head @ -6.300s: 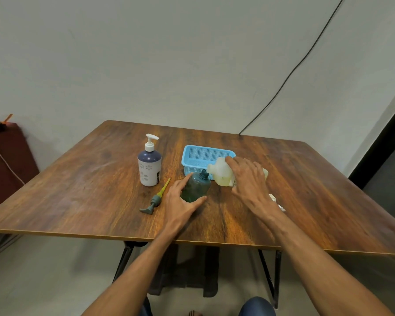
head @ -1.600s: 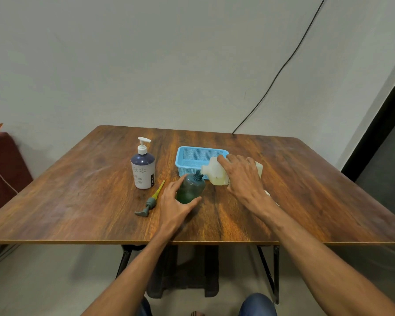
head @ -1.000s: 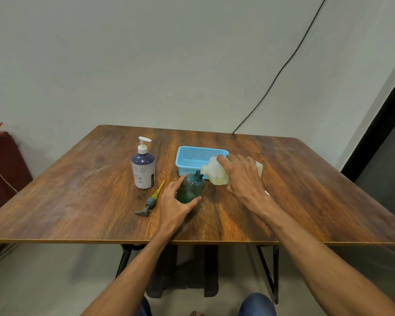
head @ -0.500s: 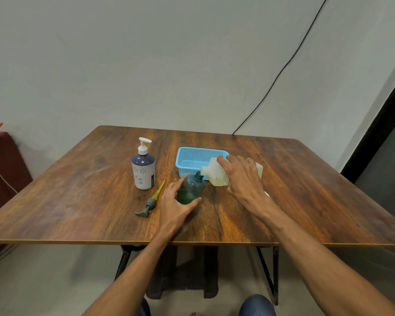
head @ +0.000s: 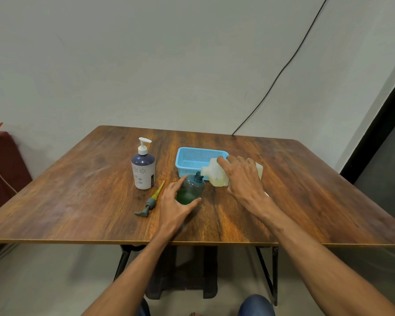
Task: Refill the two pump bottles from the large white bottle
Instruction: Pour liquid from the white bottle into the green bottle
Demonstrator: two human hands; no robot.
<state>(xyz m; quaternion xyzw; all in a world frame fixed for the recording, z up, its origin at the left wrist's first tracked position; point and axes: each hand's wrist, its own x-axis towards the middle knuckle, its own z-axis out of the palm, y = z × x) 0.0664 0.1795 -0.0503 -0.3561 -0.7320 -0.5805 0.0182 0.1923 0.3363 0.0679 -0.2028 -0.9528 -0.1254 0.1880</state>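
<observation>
My right hand (head: 243,179) grips the large white bottle (head: 216,175), tipped over sideways with its mouth at the open neck of the green pump bottle (head: 190,189). My left hand (head: 175,205) holds the green bottle upright on the table, thumb and fingers around its lower body. The green bottle's grey pump with a yellow tube (head: 151,201) lies on the table to the left of it. A second pump bottle (head: 143,168), white with a dark blue shoulder and a white pump, stands upright further left, untouched.
A light blue plastic basket (head: 193,157) stands just behind the two held bottles. A small white object (head: 266,194) peeks out beside my right wrist. The wooden table (head: 78,197) has its front edge close to me. A black cable runs down the wall.
Almost nothing has moved in the last second. Both hands keep the same grips, with the white bottle still tipped against the green bottle's neck.
</observation>
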